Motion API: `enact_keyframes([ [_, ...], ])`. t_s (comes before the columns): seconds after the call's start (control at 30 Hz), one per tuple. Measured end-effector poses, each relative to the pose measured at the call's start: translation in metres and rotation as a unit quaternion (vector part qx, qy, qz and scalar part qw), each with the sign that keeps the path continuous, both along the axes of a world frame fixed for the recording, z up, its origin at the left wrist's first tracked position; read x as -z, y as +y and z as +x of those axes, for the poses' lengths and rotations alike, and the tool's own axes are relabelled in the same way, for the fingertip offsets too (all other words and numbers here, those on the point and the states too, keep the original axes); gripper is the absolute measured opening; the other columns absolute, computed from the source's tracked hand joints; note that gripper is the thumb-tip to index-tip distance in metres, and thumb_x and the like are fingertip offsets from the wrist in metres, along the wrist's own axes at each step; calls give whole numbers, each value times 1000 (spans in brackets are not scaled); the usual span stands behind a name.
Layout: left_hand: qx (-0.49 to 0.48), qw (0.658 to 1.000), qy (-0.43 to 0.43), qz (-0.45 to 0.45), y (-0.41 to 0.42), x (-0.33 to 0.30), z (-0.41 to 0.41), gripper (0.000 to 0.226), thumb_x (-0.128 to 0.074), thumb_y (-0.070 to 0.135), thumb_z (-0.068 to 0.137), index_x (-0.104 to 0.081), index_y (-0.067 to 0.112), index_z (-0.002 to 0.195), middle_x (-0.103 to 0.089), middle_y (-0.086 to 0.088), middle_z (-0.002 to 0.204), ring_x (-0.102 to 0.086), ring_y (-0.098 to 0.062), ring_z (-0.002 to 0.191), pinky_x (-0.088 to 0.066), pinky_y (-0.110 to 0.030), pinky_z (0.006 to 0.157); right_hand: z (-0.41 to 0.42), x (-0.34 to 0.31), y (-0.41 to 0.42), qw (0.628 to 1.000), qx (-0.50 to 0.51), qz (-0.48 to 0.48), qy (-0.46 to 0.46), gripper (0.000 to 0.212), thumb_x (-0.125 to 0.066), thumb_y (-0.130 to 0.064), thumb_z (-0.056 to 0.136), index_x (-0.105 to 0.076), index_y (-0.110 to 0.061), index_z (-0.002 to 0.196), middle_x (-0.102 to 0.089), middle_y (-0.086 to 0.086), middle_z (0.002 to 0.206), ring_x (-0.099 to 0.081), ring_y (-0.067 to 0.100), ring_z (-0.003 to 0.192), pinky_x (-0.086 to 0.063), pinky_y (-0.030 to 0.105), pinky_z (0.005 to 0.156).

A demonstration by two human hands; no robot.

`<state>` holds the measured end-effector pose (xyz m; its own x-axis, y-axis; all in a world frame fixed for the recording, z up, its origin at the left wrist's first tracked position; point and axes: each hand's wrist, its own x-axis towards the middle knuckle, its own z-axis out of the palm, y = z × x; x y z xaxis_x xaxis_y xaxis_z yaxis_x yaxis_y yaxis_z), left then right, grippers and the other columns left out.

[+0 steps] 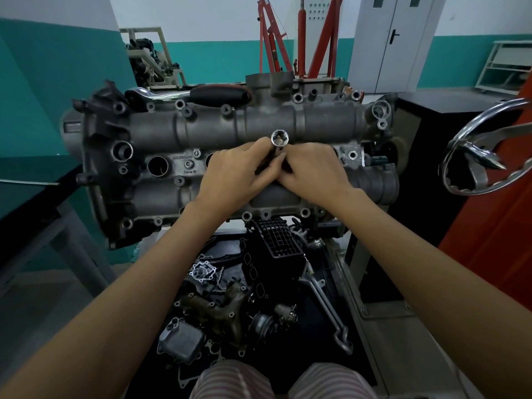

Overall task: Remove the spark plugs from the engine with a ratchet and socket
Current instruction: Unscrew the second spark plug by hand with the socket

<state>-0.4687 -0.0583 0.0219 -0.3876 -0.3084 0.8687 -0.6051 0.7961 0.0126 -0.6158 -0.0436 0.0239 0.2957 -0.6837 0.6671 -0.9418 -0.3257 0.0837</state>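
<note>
The engine (230, 156) sits on a stand with its cam cover facing up, filling the middle of the view. Both hands meet over the centre of the cover, at the row of spark plug wells. The left hand (239, 174) and the right hand (313, 171) have their fingers curled around the shaft of a chrome spark plug socket (278, 138), which stands upright between the fingertips with its open square-drive end pointing toward the camera. The lower part of the socket is hidden by the fingers, so it cannot be told whether it sits in a well or on a plug. No spark plug is visible.

One open plug well (157, 165) shows to the left of the hands; another is partly covered by the left hand.

The ratchet (184, 95) lies untouched along the far edge of the engine, chrome head to the left, black handle to the right, well apart from both hands.

Below the engine, a tray (322, 326) holds loose parts: a black intake manifold (276, 243), an exhaust manifold (218, 306), an oil cooler (181, 339) and a metal pipe (328, 306). A chrome handwheel (486, 148) is at the right. A red engine crane (299, 38) stands behind, and a bench (26, 182) edge shows at the left.
</note>
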Motion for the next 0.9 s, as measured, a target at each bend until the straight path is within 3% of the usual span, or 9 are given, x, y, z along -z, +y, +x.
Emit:
enact_keyframes([
  [0.1,-6,1000,2,6,-1,1,0,35,-48,35,88,-63,4,83,-63,-5,66,-59,-28,55,-42,-31,45,1,0,0,1000,-10,-4,-4,35,-38,-39,89,-58,-13,100,-67,3,87,-62,26,79,-32,30,58],
  [0.23,-14,999,9,32,-2,0,0,33,-46,37,86,-54,6,81,-50,6,63,-55,-25,52,-33,-25,48,1,-2,2,999,-29,2,-26,35,-41,-38,85,-54,-10,103,-66,2,89,-61,26,76,-33,30,58],
  [0.37,-15,1000,-11,18,-1,0,0,29,-46,32,87,-57,6,80,-59,-4,63,-55,-28,49,-30,-23,49,2,-2,2,999,-14,6,-34,35,-44,-38,85,-55,-11,104,-67,3,86,-62,27,76,-37,31,59],
  [0.5,-15,999,-15,36,-3,0,0,40,-43,39,89,-64,6,82,-62,-9,61,-58,-31,53,-38,-29,46,2,0,2,999,13,20,-39,31,-48,-43,84,-62,-15,83,-66,4,72,-61,25,71,-33,29,56],
  [0.63,-10,999,-14,41,-2,-1,1,48,-40,45,89,-66,6,80,-64,-9,62,-60,-31,56,-43,-34,48,2,-2,4,998,7,27,-52,29,-51,-34,86,-62,-11,73,-65,10,70,-60,31,70,-29,29,56],
  [0.9,-17,999,-15,43,-2,0,0,45,-39,43,86,-60,3,85,-61,-6,65,-57,-28,54,-40,-31,46,3,-2,5,1000,-3,4,-21,25,-47,-31,85,-57,-8,90,-66,7,85,-61,29,77,-28,28,59],
])
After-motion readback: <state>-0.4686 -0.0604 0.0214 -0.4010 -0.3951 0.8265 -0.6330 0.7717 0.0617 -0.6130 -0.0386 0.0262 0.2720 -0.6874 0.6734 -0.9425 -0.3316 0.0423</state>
